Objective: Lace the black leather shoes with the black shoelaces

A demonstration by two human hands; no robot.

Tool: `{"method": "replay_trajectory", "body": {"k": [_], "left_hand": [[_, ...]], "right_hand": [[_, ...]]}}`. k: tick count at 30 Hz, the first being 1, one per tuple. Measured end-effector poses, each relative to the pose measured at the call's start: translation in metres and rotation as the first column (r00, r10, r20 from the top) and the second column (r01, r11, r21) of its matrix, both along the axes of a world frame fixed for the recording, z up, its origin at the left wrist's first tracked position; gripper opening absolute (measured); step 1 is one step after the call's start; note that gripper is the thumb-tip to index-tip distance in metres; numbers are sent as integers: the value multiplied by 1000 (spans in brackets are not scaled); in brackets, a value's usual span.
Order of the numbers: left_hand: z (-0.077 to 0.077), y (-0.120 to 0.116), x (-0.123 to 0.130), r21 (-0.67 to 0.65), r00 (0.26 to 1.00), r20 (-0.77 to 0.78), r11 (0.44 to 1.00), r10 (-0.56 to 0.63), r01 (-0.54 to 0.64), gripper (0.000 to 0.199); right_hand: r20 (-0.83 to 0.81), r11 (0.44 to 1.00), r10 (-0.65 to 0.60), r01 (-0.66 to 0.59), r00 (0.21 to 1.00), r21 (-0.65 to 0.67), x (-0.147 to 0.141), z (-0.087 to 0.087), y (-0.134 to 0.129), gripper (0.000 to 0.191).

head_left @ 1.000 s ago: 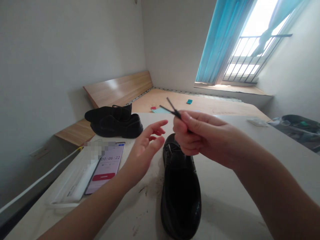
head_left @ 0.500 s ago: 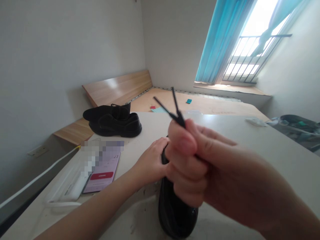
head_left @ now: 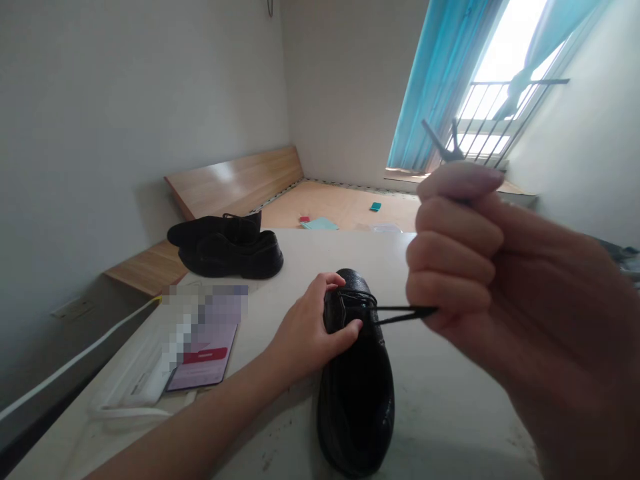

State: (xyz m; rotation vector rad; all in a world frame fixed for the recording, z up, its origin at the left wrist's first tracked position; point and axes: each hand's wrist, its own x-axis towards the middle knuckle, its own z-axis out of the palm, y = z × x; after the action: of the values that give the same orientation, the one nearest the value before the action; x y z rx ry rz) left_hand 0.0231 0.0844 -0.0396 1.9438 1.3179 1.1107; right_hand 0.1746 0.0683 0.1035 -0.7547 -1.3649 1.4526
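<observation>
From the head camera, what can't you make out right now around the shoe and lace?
Head view only:
How the lace runs inside the right hand: hidden by its fingers.
The lacing and eyelets on the near side of the black leather shoe: partly covered by the left hand.
The upper screen of the phone: blurred by a pixelated patch.

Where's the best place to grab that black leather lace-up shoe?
By the heel rim of the black leather lace-up shoe, coming from the near side: the opening faces up there, leaving an edge to pinch, while the left hand covers the laced front.
</observation>
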Motion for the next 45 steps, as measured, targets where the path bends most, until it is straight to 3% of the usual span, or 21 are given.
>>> {"method": "replay_trajectory", "body": {"k": [2, 5, 8, 11, 14, 17, 20, 22, 24, 27, 29, 31, 33, 35, 36, 38, 40, 42, 45], "left_hand": [[-1, 0, 0, 92, 999, 26, 995, -34, 31, 34], [-1, 0, 1, 234, 995, -26, 967, -100, 104, 15], [3, 1, 0, 277, 977, -114, 938, -182, 207, 28], [7, -1, -2, 192, 947, -105, 928, -304, 320, 36], [10, -2, -4, -24, 904, 160, 914, -396, 404, 18], [12, 1, -5, -170, 784, 557, 887, -273, 429, 12], [18, 10, -11, -150, 552, 830, 925, -74, 349, 17], [24, 17, -17, -107, 415, 908, 936, -46, 337, 25], [30, 22, -25, -97, 336, 941, 924, -35, 370, 39], [39, 27, -35, -132, 263, 964, 921, 33, 367, 41], [42, 29, -39, -147, 293, 955, 940, 52, 309, 38], [43, 28, -41, -122, 455, 890, 974, 22, 192, 31], [42, 26, -42, -59, 728, 686, 997, 2, 53, 20], [39, 22, -42, -7, 960, 281, 1000, 18, -17, 16], [38, 19, -41, 4, 999, 39, 1000, 19, -20, 17], [35, 15, -38, -1, 934, -356, 1000, -13, 13, 23], [33, 12, -36, -18, 830, -552, 996, -82, 86, 31], [32, 11, -34, -45, 780, -607, 986, -154, 159, 38], [33, 12, -33, -63, 767, -607, 975, -208, 215, 36]], "right_hand": [[56, 987, -130, 124, 990, 98, 5, 5, 10, 55], [35, 960, -200, 189, 979, 207, 10, 4, 20, 54], [-42, 955, -199, 204, 979, 214, 11, 1, 27, 51], [-113, 963, -202, 219, 973, 156, 11, 0, 31, 48], [-135, 964, -220, 237, 966, 124, 12, 0, 37, 45], [-206, 961, -241, 262, 948, 84, 17, -1, 50, 40], [-230, 935, -309, 339, 923, 103, 28, -4, 65, 32], [-167, 910, -351, 378, 921, 171, 37, -6, 73, 28], [-59, 899, -365, 368, 929, 237, 44, -9, 77, 26], [145, 863, -403, 322, 904, 390, 51, -19, 75, 24], [395, 840, -441, 215, 806, 498, 53, -33, 68, 24], [647, 863, -410, 45, 642, 503, 54, -51, 58, 24], [796, 902, -313, -100, 519, 421, 54, -70, 47, 27], [861, 920, -232, -185, 452, 345, 55, -87, 36, 29], [881, 924, -205, -212, 426, 317, 56, -94, 31, 29], [900, 923, -187, -242, 394, 298, 58, -104, 23, 28], [897, 914, -204, -251, 391, 317, 61, -110, 18, 26], [892, 907, -216, -257, 398, 334, 63, -113, 16, 26], [884, 902, -211, -266, 418, 341, 63, -113, 16, 24]]}}
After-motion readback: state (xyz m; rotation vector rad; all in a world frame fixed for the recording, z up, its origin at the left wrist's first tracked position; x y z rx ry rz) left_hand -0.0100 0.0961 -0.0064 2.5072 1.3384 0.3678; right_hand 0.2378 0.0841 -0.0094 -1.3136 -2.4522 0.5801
